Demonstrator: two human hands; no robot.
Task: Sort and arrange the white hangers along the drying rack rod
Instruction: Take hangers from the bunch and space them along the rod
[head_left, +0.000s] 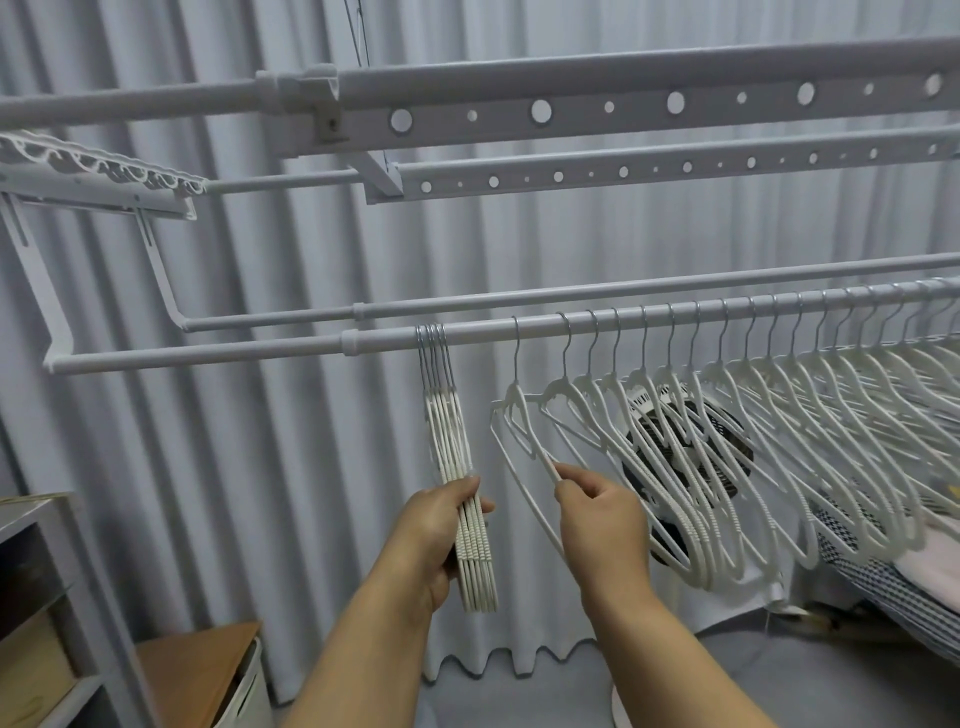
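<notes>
We count two hands, the left hand (434, 530) and the right hand (597, 512). One tight bundle of hangers (457, 467) holds about six; we cannot tell exactly. One single hanger (511, 415) hangs just right of it. The spread row of hangers (779, 415) to the right has roughly twenty. We see four rods (675, 319) and one fan (691, 452).

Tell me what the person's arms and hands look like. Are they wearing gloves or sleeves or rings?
No gloves and no sleeves show. Both forearms are bare all the way to the bottom of the picture. The left hand and the right hand are bare too. I can't see any rings, watch or bracelet on the parts that show. The fingernails look short and plain.
</notes>
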